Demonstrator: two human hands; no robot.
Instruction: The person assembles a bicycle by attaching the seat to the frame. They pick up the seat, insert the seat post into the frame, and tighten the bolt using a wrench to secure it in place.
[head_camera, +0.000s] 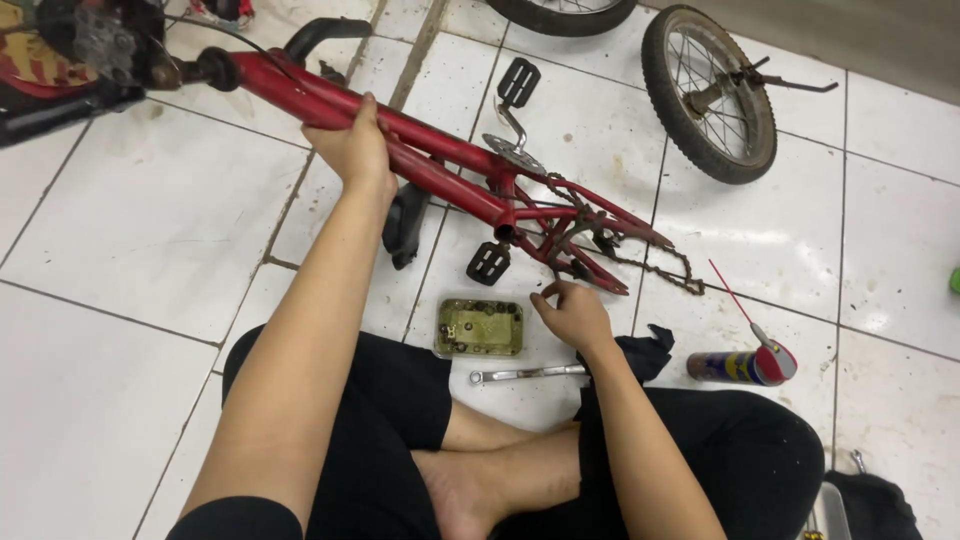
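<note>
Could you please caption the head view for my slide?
Left hand grips red bike frame; right hand reaches its rusty chain.

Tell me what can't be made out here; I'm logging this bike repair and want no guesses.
Head view only:
- Small parts in the rectangular tray: too small to identify.
- What the right hand pinches near the rusty chain: hidden by its fingers.
- Red frame front end: cut off by the top-left edge.
- Second wheel: cropped by the top edge.
- Left hand palm: hidden, wrapped on the frame.

White tiled floor (130, 210) with dark grout lines, scuffed and stained (rust-brown smears), grey wall (880, 35) at far edge
</note>
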